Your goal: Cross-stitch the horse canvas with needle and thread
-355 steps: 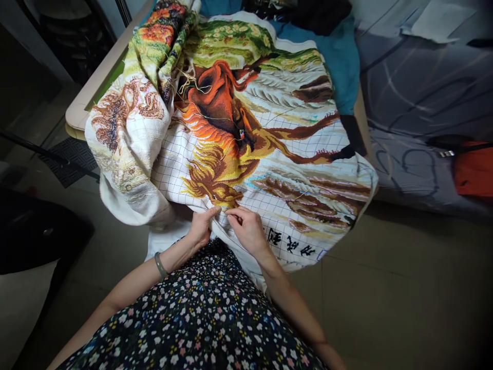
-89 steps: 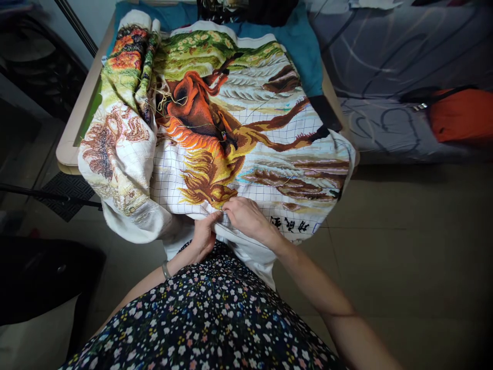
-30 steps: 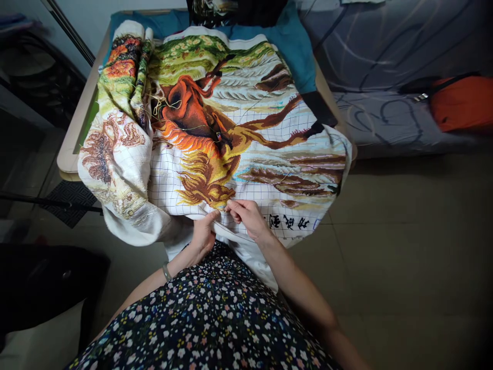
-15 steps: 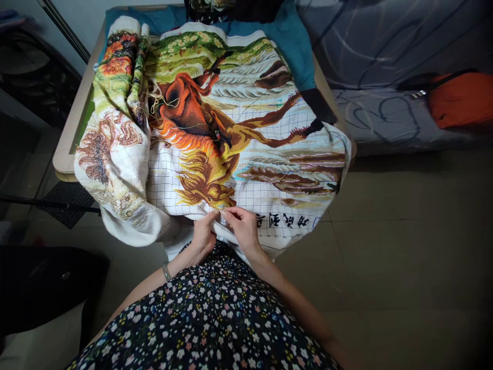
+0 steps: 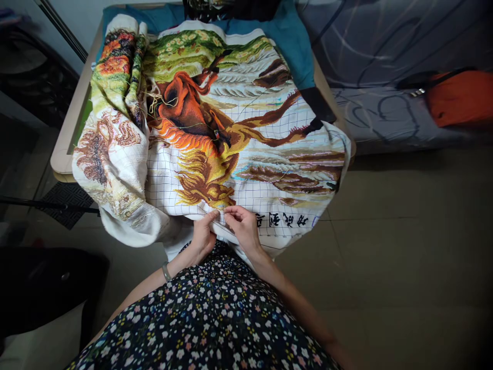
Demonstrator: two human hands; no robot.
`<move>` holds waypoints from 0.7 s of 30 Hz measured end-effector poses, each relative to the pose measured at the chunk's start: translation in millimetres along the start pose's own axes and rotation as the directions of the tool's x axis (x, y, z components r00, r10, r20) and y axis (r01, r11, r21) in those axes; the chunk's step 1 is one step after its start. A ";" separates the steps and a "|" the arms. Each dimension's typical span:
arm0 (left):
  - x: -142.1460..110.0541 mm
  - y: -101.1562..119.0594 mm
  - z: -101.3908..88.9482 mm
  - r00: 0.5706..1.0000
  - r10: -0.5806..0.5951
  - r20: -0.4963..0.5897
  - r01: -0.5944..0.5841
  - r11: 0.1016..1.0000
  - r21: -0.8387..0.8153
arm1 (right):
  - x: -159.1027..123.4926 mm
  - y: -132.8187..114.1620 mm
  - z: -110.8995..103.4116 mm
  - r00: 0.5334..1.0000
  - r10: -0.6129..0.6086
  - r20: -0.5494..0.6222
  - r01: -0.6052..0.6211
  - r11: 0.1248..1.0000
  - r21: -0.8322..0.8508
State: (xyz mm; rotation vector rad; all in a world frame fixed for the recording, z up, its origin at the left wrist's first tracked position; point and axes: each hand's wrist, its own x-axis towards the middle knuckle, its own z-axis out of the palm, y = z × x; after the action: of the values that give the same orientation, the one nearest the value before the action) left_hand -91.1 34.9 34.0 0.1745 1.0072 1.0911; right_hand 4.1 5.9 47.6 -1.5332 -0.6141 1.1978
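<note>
A large cross-stitch cloth (image 5: pixel 269 139) with stitched horses and a blue grid lies over a small table and hangs down to my lap. My left hand (image 5: pixel 203 234) grips a fold of the cloth at its near edge, thumb on top, just below the yellow-brown horse head (image 5: pixel 206 187). My right hand (image 5: pixel 242 226) rests beside it on the cloth, fingertips pinched together at the same spot. Whatever the right fingers pinch is too small to make out. The two hands almost touch.
The cloth's left part (image 5: pixel 115 149) is bunched over the table edge (image 5: pixel 61 154). A teal cloth (image 5: pixel 296 41) lies at the back of the table. A grey-covered bed (image 5: pixel 385 67) with an orange bag (image 5: pixel 458 97) stands to the right. Tiled floor (image 5: pixel 404 257) lies to my right.
My right hand pulled back from the cloth towards me, then settled beside the left hand with fingertips pinched at the fold. The left hand kept its grip.
</note>
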 end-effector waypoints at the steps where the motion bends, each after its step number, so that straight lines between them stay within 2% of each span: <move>1: -0.3 0.1 0.2 1.000 0.002 -0.003 -0.002 1.000 -0.002 | -0.2 -0.5 -0.6 1.000 -0.005 0.002 0.005 1.000 -0.004; 11: -1.4 1.3 2.2 0.999 -0.022 -0.042 0.020 0.999 -0.044 | 5.8 5.3 -8.7 0.989 -0.144 -0.033 0.141 0.987 -0.077; 17: 0.3 2.1 -0.1 0.999 -0.040 -0.015 0.039 0.998 -0.052 | 8.3 0.1 -10.5 0.936 -0.339 0.091 0.349 0.926 -0.143; 21: 1.0 2.5 -1.1 0.999 -0.049 -0.007 0.049 0.997 -0.055 | 10.1 -1.8 -10.5 0.909 -0.398 0.125 0.415 0.891 -0.186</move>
State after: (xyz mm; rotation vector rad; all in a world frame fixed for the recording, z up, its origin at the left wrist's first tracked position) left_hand -93.4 36.5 34.2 0.1006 0.9832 1.0744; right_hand 17.8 10.7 44.9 -1.4346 -1.0895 0.8967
